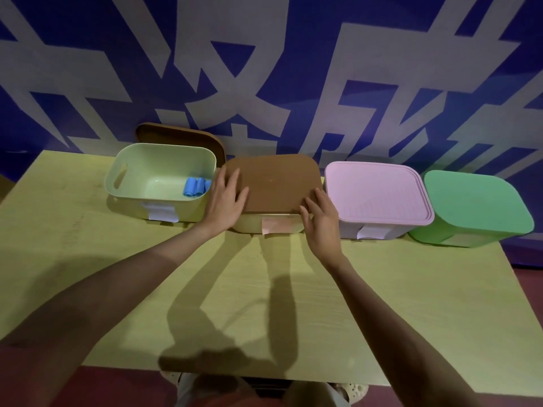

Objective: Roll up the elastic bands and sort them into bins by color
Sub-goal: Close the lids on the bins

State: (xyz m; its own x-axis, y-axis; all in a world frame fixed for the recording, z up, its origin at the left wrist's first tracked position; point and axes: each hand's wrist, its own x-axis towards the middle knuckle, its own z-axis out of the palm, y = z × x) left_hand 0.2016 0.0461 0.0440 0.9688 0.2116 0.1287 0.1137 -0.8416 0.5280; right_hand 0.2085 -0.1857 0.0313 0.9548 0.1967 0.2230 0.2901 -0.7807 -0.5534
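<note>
Both hands sit on the brown lid (273, 183), the left hand (226, 198) flat with fingers spread at its left edge, the right hand (321, 218) loosely curled at its front right corner, likely to seat or lift it, while rolled blue bands (195, 186) lie in the open bin (160, 177) near the table's (117, 289) back edge.

Contents of the three lidded bins are hidden: the brown lid (273, 183) covers the middle bin, and the pink bin (379, 198) and green bin (476, 207) are closed. A second brown lid (179, 136) stands partly behind the open pale-green bin (160, 177), whose right wall conceals part of the blue rolled bands (195, 186). Writing on the paper labels (160, 214) is unreadable. The counter (293, 289) is cut by the left edge.
</note>
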